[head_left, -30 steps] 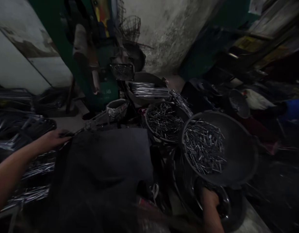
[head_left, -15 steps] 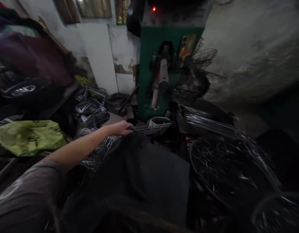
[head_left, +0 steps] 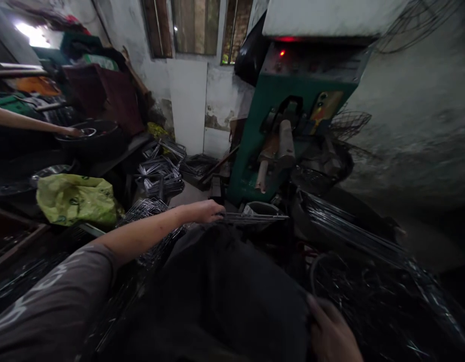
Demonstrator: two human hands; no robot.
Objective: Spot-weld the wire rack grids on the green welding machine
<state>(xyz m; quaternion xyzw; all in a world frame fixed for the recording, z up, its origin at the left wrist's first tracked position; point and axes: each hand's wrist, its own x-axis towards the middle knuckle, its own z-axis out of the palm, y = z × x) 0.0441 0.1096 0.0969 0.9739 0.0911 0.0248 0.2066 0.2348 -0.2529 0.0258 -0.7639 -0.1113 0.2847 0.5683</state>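
Note:
My left hand reaches forward, its fingers closed around the end of a thin metal wire frame. That frame points to the right, in front of the green machine. Low on the right is my right hand, smeared by motion, beside the edge of the dark cloth over my lap. Its fingers are too blurred and dark to show whether they grip anything. A round container of loose metal wire pieces lies near it.
Several bent wire frames are piled left of the machine. A yellow-green sack lies further left. Long wire rods rest on a dark tub at right. At far left, another person's hand reaches into a dark basin.
My view has shifted left and up, so the scene sits further right and lower. My right hand has come into view. The wire frame stays in my left hand.

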